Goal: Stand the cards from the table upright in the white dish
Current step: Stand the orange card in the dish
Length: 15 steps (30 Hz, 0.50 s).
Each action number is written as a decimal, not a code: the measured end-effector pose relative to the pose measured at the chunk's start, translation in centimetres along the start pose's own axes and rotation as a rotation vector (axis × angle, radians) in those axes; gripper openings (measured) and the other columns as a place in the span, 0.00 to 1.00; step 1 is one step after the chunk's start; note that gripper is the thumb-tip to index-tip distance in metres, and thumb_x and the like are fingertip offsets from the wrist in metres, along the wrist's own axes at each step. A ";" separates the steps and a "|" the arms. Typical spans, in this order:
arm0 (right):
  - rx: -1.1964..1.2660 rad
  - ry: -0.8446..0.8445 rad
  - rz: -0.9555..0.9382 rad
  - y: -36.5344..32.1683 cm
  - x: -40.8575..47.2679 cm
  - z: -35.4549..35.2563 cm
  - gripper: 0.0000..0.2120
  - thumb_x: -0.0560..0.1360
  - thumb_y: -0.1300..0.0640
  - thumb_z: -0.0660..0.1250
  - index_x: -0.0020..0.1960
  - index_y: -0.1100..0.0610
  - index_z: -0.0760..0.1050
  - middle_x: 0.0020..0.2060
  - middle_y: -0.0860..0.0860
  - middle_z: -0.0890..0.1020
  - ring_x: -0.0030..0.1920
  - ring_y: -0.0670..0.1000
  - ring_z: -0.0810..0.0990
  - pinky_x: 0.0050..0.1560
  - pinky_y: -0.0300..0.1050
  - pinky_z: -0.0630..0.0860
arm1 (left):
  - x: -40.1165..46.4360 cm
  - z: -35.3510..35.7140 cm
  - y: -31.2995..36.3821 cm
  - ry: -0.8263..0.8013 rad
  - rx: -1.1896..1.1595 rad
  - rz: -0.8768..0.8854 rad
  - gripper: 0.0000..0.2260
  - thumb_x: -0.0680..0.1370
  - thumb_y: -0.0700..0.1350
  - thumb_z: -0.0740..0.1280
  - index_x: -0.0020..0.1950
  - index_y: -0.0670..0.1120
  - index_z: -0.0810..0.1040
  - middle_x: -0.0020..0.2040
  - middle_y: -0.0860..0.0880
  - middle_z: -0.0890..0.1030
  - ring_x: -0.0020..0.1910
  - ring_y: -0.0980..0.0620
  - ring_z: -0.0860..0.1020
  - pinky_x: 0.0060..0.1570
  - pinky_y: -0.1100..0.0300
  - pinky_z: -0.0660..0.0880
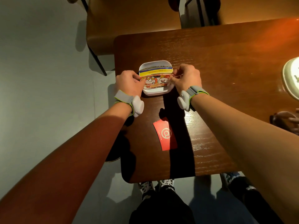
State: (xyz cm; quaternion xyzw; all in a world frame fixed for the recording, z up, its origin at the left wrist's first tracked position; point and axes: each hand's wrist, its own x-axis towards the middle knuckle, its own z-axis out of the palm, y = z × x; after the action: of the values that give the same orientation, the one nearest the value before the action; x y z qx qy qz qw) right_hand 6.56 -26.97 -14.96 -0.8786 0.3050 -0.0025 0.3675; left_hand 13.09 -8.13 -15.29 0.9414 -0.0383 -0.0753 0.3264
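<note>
Both hands, left hand (129, 83) and right hand (186, 77), pinch the cartoon card (156, 81) upright in the white dish (155, 92).

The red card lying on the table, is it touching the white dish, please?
Apart. The head view shows the red card flat, with bare table between it and the white dish.
</note>
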 end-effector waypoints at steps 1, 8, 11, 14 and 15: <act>-0.019 0.000 0.003 -0.2 0.1 0.2 0.07 0.69 0.56 0.76 0.42 0.54 0.77 0.42 0.50 0.84 0.49 0.55 0.82 0.50 0.51 0.81 | 0.2 0.1 0.0 0.001 0.007 -0.007 0.10 0.72 0.52 0.77 0.46 0.48 0.83 0.39 0.50 0.85 0.39 0.53 0.83 0.37 0.63 0.75; -0.139 0.021 0.024 -1.0 0.1 1.0 0.16 0.71 0.53 0.76 0.54 0.52 0.73 0.49 0.50 0.83 0.51 0.56 0.80 0.46 0.52 0.79 | 0.3 0.7 -0.3 -0.008 0.068 0.012 0.18 0.72 0.51 0.77 0.57 0.48 0.77 0.48 0.50 0.86 0.43 0.52 0.83 0.30 0.66 0.67; -0.162 0.013 0.020 -1.2 0.2 1.3 0.20 0.71 0.52 0.77 0.57 0.53 0.71 0.50 0.52 0.83 0.50 0.57 0.81 0.47 0.54 0.81 | 0.5 1.2 -0.7 -0.002 0.074 0.000 0.17 0.72 0.51 0.77 0.56 0.48 0.77 0.48 0.50 0.86 0.43 0.52 0.83 0.35 0.61 0.76; -0.130 0.002 0.023 -1.3 0.3 1.5 0.20 0.72 0.53 0.76 0.58 0.54 0.71 0.51 0.53 0.82 0.50 0.57 0.81 0.47 0.55 0.81 | 0.5 1.4 -0.8 0.014 0.069 0.000 0.16 0.73 0.51 0.76 0.56 0.48 0.76 0.49 0.50 0.85 0.43 0.51 0.84 0.37 0.58 0.79; -0.123 -0.002 0.020 -1.3 0.3 1.5 0.21 0.72 0.53 0.76 0.59 0.54 0.70 0.51 0.53 0.82 0.50 0.57 0.81 0.47 0.55 0.81 | 0.4 1.5 -0.8 0.015 0.064 0.004 0.16 0.73 0.51 0.76 0.56 0.48 0.76 0.49 0.49 0.85 0.43 0.51 0.84 0.36 0.59 0.77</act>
State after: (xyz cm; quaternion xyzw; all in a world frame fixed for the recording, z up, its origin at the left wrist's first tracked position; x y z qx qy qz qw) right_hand 7.84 -25.41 -15.25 -0.8964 0.3131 0.0206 0.3131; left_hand 13.31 -8.48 -16.94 0.9519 -0.0403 -0.0665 0.2964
